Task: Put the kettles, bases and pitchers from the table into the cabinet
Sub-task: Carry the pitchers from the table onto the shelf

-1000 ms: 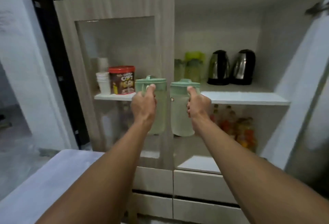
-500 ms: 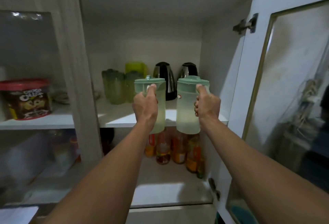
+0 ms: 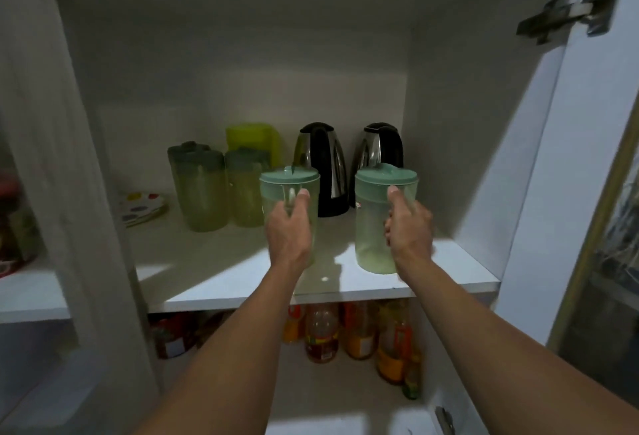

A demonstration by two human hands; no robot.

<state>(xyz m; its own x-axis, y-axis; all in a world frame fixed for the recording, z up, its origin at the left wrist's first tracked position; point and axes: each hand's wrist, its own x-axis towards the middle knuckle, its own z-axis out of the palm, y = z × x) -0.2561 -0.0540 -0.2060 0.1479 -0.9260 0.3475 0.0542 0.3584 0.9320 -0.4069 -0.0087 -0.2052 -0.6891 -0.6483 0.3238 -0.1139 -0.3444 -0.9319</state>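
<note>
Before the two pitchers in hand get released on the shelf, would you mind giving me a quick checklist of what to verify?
1. Left hand grips the left pitcher by its handle: ok.
2. Right hand grips the right pitcher: ok.
3. Both pitchers upright, lids on: ok.
4. Bases fully resting on the shelf: cannot tell; the left one's base is hidden by the hand.
5. Clear of the two kettles behind: ok, a gap shows.
6. Right pitcher set back from the shelf's front edge: ok, though close to it.
</note>
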